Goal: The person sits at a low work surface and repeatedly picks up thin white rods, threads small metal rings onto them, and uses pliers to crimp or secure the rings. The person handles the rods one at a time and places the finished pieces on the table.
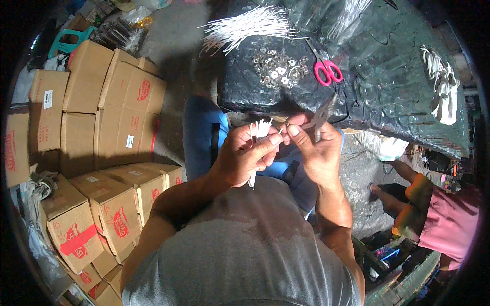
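Light: daylight, bright on the boxes (120, 102) at left and the floor
Shadows: deep on the dark worktop (408, 92) and at lower right
Glare: sheen on the worktop's plastic
Focus: hands fairly sharp, mild softness overall
Edges: strong fisheye bend, black corners

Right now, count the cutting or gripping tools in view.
2: pink-handled scissors lie on the black-covered table beside the metal discs; pliers are in the right hand. Others may be hidden.

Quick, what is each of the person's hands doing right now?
Left hand: closed around a small bunch of white wicks.
Right hand: closed on pliers, fingers pinching something small at the wick tips.
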Available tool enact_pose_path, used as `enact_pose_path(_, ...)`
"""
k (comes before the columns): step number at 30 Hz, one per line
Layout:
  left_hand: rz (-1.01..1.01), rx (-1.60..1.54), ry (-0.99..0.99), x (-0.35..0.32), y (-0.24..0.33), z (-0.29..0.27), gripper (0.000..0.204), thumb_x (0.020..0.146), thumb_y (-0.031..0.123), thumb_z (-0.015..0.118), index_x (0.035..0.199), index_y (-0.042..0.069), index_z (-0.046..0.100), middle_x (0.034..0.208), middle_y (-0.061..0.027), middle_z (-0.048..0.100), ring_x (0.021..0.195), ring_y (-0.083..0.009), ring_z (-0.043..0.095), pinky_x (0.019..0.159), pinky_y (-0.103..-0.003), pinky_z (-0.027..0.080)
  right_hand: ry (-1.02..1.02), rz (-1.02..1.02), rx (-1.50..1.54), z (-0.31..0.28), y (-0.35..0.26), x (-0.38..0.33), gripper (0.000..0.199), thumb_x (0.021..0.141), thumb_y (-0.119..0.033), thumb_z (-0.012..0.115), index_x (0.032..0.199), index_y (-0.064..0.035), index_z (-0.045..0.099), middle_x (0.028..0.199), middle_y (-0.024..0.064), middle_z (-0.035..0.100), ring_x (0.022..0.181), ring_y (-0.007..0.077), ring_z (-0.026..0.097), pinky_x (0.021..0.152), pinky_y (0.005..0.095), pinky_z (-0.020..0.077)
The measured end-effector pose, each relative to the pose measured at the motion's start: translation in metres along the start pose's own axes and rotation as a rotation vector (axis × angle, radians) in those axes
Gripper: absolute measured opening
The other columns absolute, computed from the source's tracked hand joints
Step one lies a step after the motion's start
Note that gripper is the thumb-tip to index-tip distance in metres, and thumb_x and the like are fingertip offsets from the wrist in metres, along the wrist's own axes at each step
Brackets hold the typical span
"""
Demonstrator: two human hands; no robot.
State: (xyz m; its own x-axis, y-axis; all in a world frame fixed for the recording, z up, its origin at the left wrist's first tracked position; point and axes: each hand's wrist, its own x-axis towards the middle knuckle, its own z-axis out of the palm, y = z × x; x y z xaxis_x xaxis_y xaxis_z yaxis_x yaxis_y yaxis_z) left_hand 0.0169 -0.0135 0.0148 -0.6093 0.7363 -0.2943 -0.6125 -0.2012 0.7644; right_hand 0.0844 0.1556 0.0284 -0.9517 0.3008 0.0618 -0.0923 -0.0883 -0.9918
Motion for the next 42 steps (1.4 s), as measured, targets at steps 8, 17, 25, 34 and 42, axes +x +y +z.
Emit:
enact_pose_path(8,0.021,0.044,0.004,0.0,0.007,0.004,0.014,0.1,0.014,0.061,0.101,0.001,0.066,0.071,-0.0003,0.058,0.056,-0.0046,0.048,0.046,-0.02,0.033,0.027,-0.005,0.016,0.008,0.009,-0.003,0.009,0.097,-0.004,0.065,0.101,0.0036,0.066,0.089,0.0046,0.069,0.079,0.0097,0.063,0.072,0.0259,0.0519)
enact_pose_path(17,-0.006,0.048,0.026,0.001,0.006,0.001,0.014,0.098,0.012,0.06,0.101,-0.001,0.065,0.074,-0.0048,0.06,0.053,-0.0075,0.048,0.042,-0.022,0.032,0.047,-0.032,-0.085,0.006,0.014,-0.006,0.009,0.094,-0.005,0.069,0.101,0.0011,0.069,0.086,0.0043,0.072,0.078,0.0091,0.064,0.071,0.0263,0.0519)
enact_pose_path(25,0.022,0.051,0.103,0.001,0.009,-0.001,0.013,0.097,0.015,0.062,0.102,0.002,0.062,0.076,-0.0045,0.058,0.057,-0.008,0.049,0.043,-0.022,0.033,0.051,-0.15,-0.354,0.004,0.009,-0.002,0.016,0.092,-0.012,0.073,0.101,0.0005,0.067,0.077,0.0102,0.07,0.07,0.0144,0.066,0.065,0.0301,0.0519)
enact_pose_path(34,0.131,0.109,0.197,0.003,0.015,-0.011,0.014,0.096,0.016,0.066,0.102,0.003,0.064,0.073,0.0,0.059,0.058,-0.0052,0.049,0.048,-0.022,0.037,-0.101,-0.186,-0.985,-0.021,-0.017,-0.018,0.037,0.087,-0.025,0.078,0.076,-0.0006,0.052,0.062,0.0165,0.053,0.053,0.0321,0.057,0.05,0.0411,0.0437)
enact_pose_path(42,0.105,0.129,0.191,0.002,0.019,-0.006,0.014,0.097,0.014,0.065,0.101,0.001,0.065,0.073,-0.0002,0.059,0.058,-0.0046,0.048,0.05,-0.023,0.038,-0.145,-0.359,-1.184,-0.019,-0.01,-0.013,0.032,0.087,-0.024,0.074,0.077,0.0026,0.059,0.076,0.018,0.061,0.074,0.0379,0.062,0.065,0.0468,0.0506)
